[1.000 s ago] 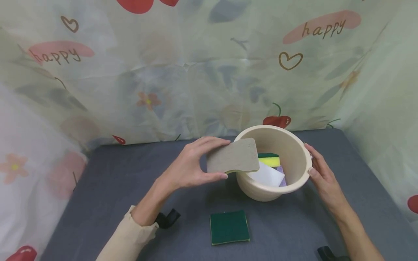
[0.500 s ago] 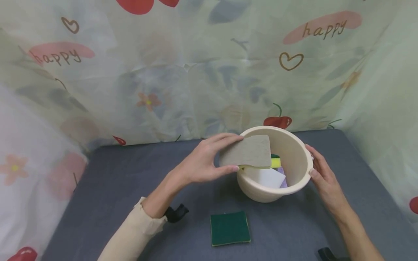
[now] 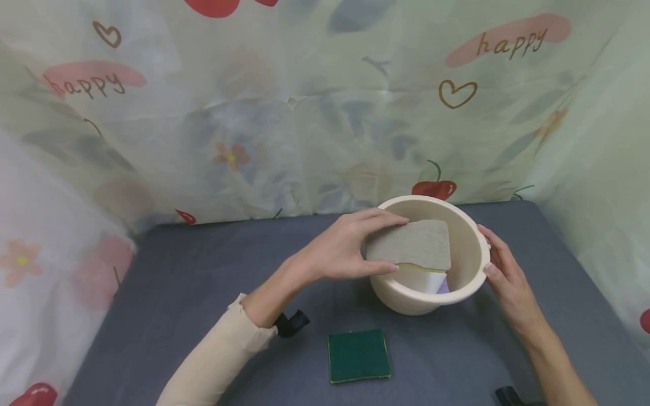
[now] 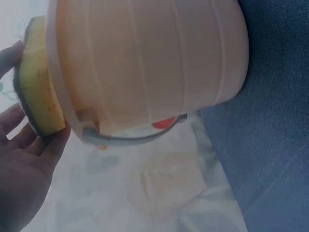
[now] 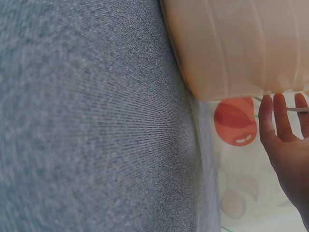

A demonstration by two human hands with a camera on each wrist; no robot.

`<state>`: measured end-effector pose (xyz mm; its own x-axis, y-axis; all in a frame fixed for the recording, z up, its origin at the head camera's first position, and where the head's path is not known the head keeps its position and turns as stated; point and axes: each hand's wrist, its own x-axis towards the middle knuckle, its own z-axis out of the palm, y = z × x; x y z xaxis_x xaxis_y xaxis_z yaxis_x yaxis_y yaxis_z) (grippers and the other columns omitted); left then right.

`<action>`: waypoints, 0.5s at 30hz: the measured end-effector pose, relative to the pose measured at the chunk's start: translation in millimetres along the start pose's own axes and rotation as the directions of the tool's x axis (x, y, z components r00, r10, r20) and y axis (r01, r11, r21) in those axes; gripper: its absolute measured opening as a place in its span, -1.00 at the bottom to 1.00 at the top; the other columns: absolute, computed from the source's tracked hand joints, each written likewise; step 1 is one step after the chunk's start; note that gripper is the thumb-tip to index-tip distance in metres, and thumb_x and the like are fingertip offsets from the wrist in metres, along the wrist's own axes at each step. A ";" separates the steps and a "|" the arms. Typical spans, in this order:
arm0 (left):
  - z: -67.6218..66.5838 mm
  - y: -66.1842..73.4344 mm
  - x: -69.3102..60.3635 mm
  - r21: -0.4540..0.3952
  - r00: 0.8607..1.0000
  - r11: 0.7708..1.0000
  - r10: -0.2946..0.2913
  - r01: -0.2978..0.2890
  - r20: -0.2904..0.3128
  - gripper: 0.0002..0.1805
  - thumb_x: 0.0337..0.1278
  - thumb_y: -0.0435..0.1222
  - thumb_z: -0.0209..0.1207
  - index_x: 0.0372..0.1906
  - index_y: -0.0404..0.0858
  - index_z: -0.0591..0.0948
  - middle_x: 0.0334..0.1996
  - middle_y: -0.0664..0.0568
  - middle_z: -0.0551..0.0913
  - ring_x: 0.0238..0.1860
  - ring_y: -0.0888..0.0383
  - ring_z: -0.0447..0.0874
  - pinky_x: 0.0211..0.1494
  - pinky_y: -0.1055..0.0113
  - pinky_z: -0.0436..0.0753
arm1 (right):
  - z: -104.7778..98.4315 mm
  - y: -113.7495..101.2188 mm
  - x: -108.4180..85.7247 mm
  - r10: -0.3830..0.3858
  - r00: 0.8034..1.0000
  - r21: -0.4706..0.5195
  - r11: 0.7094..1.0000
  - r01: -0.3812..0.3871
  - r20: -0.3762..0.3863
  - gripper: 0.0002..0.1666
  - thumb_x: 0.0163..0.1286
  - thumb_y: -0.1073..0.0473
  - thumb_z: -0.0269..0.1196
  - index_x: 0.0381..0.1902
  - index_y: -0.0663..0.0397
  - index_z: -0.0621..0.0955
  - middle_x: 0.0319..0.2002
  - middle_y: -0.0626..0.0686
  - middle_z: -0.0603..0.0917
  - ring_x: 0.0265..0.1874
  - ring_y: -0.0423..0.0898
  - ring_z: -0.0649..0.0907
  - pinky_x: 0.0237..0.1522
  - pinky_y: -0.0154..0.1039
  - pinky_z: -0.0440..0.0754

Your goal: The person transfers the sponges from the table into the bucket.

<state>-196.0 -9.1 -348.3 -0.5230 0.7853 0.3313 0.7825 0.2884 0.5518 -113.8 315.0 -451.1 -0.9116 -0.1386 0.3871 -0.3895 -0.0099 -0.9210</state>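
Note:
My left hand [image 3: 350,245] pinches a sponge [image 3: 411,245] with a grey scouring face and yellow foam, thumb on its near edge and fingers on its far edge. It is over the left part of the mouth of a cream bucket [image 3: 401,301]. In the left wrist view, the sponge's yellow foam [image 4: 41,82] is beside the bucket's rim. With fairly straight fingers, my right hand [image 3: 510,279] touches the bucket's right side by the rim; the right wrist view has its fingertips against the wall. Inside, a white piece [image 3: 418,277] and a bit of purple [image 3: 444,286] show below the sponge.
A flat dark green scouring pad [image 3: 359,356] lies on the grey-blue tabletop [image 3: 203,282] in front of the bucket. Behind stands a patterned curtain [image 3: 304,141]. A grey handle [image 4: 140,140] hangs at the bucket's side.
My left hand has carried the sponge rightward, from the bucket's left rim to over its mouth, covering the green-and-yellow sponge inside. The right hand has stayed at the bucket's side.

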 end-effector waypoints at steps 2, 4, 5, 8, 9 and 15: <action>2.5 1.3 5.1 -0.002 1.000 1.000 -0.004 0.004 0.019 -0.25 0.06 0.02 0.41 0.38 -0.03 0.47 0.26 0.17 0.49 0.15 0.33 0.49 0.01 0.48 0.52 | -0.4 0.4 -0.3 -0.005 1.000 0.010 1.000 0.005 0.004 -0.29 0.51 0.50 -0.14 0.57 0.15 0.09 0.50 0.00 0.20 0.37 -0.20 0.31 0.14 -0.51 0.41; 4.6 2.2 9.8 0.002 0.999 1.000 0.001 -0.001 0.032 -0.26 0.07 0.02 0.40 0.38 -0.03 0.47 0.25 0.17 0.49 0.14 0.34 0.49 0.01 0.50 0.50 | -0.6 0.7 -0.6 -0.003 1.000 0.013 1.000 0.003 0.005 -0.29 0.51 0.51 -0.14 0.57 0.15 0.10 0.50 -0.01 0.21 0.37 -0.20 0.30 0.15 -0.50 0.41; 5.6 2.4 11.8 0.001 0.999 1.000 0.005 -0.005 0.036 -0.26 0.07 0.02 0.40 0.38 -0.04 0.47 0.25 0.17 0.49 0.13 0.34 0.49 0.00 0.50 0.50 | -0.6 0.9 -0.8 -0.002 1.000 0.012 1.000 0.002 0.004 -0.29 0.51 0.51 -0.14 0.57 0.15 0.10 0.50 -0.01 0.21 0.37 -0.21 0.30 0.15 -0.51 0.41; 8.3 2.5 16.7 -0.003 0.999 1.000 0.010 -0.009 0.051 -0.25 0.07 0.02 0.40 0.38 -0.04 0.46 0.26 0.16 0.49 0.12 0.35 0.48 0.00 0.51 0.49 | -0.1 0.6 -1.4 0.006 1.000 0.004 1.000 -0.006 -0.004 -0.29 0.51 0.50 -0.14 0.57 0.14 0.10 0.50 0.00 0.20 0.38 -0.21 0.29 0.15 -0.51 0.41; 9.1 2.4 17.9 -0.006 0.998 1.000 0.010 -0.009 0.057 -0.25 0.07 0.02 0.41 0.38 -0.05 0.46 0.26 0.16 0.49 0.11 0.35 0.48 0.00 0.51 0.49 | 0.2 0.3 -1.5 0.009 1.000 -0.002 1.000 -0.009 -0.010 -0.29 0.51 0.50 -0.13 0.57 0.14 0.10 0.50 0.00 0.21 0.38 -0.21 0.30 0.14 -0.51 0.41; 15.3 0.2 22.0 -0.022 0.996 1.000 0.012 -0.010 0.084 -0.20 -0.02 0.03 0.47 0.37 -0.06 0.48 0.25 0.15 0.50 0.17 0.35 0.47 0.04 0.52 0.48 | 0.8 -1.1 -1.1 0.035 0.999 -0.036 0.999 -0.036 -0.027 -0.30 0.52 0.47 -0.12 0.57 0.13 0.11 0.50 0.01 0.20 0.38 -0.20 0.29 0.14 -0.52 0.40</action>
<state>-202.2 16.7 -352.6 -0.4837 0.8319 0.2721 0.7801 0.2688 0.5649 -112.3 314.4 -450.5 -0.9279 -0.1124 0.3554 -0.3608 0.0305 -0.9322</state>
